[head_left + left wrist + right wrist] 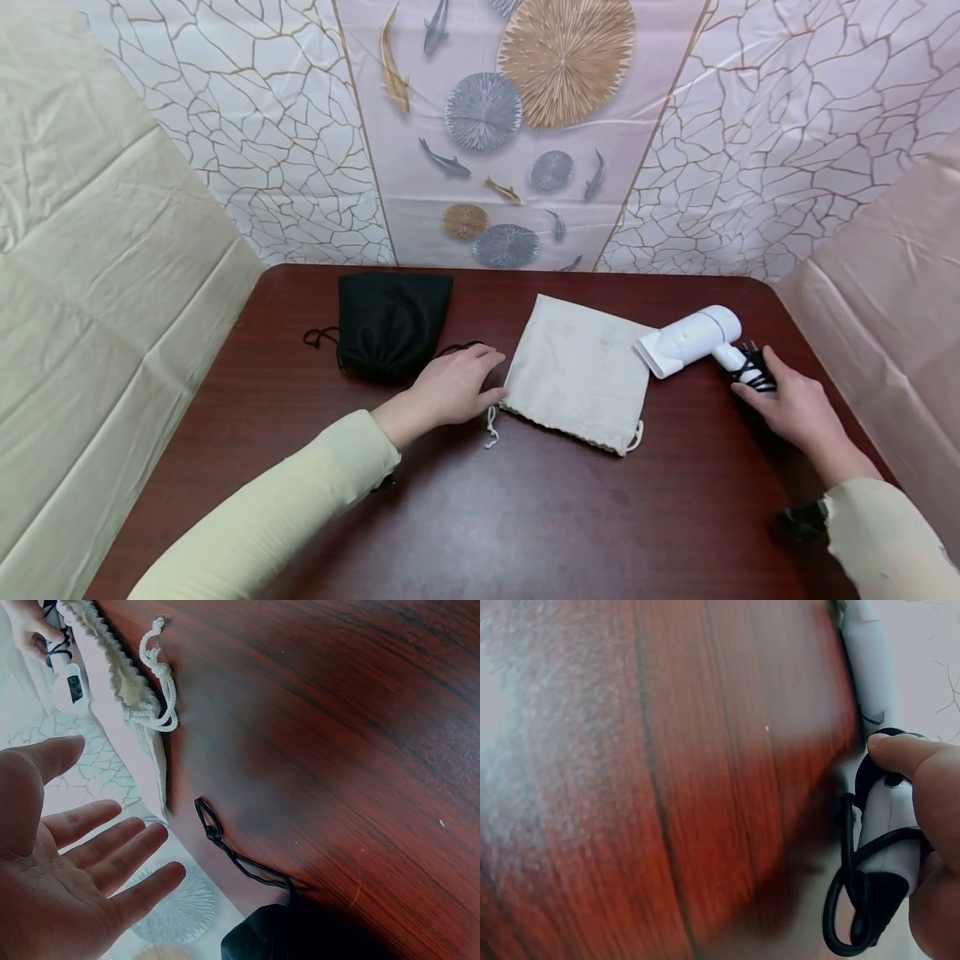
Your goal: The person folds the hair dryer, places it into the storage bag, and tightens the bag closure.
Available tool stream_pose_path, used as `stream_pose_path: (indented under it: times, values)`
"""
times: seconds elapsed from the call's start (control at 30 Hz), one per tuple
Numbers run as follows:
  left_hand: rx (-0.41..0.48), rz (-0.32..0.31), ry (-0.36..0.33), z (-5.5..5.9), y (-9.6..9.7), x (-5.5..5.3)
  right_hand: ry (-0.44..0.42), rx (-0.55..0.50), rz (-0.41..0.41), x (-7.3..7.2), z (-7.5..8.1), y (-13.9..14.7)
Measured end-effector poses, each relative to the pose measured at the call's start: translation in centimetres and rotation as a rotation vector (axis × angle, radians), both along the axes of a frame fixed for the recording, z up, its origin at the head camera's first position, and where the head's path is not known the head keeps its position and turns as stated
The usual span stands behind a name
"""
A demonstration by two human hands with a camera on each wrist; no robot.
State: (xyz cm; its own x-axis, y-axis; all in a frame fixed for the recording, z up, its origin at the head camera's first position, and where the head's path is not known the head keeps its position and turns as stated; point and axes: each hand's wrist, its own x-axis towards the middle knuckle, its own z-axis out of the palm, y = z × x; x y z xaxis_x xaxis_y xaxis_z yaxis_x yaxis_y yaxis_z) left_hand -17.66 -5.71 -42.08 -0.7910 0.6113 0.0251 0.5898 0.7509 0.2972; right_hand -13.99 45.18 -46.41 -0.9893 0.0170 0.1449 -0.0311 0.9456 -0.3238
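At the table's right side my right hand (802,410) grips the handle of a white hair dryer (693,335), whose black cord (849,877) is wound round that handle. The dryer's flat nozzle overlaps the right edge of a cream drawstring bag (581,371) in the head view. This bag lies flat, its scalloped mouth toward me and a white cord (161,682) at each side. My left hand (456,387) hovers at the bag's left edge, fingers loosely extended, palm facing the bag, holding nothing. Behind its wrist sits a filled black drawstring pouch (390,321).
The dark red wooden table (517,517) has cloth-covered walls on the left, right and back. Black cord loops (321,336) stick out from both sides of the pouch. Patterned cloth (285,125) hangs behind the far edge.
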Motion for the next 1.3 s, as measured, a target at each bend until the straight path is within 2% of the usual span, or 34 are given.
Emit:
stream_pose_path:
  times: [0.23, 0.6, 0.9, 1.03, 1.3]
  values:
    - [0.003, 0.002, 0.000, 0.0, 0.0, 0.0, -0.003, -0.012, -0.001, 0.1, 0.5, -0.1]
    - [-0.023, 0.000, -0.004, 0.2, 0.1, 0.2, 0.103, -0.023, 0.060, 0.4, 1.2, -1.3]
    - [0.001, -0.001, -0.001, 0.6, 0.1, 0.3, 0.152, -0.049, 0.142, 0.0, 3.2, -4.8]
    - [0.015, 0.006, -0.021, 0.9, 0.1, 0.3, 0.175, -0.067, 0.178, -0.2, 3.8, -6.5]
    - [0.101, 0.026, -0.065, 1.3, -0.4, 0.6, 0.157, -0.088, 0.254, -0.9, 4.6, -9.6]
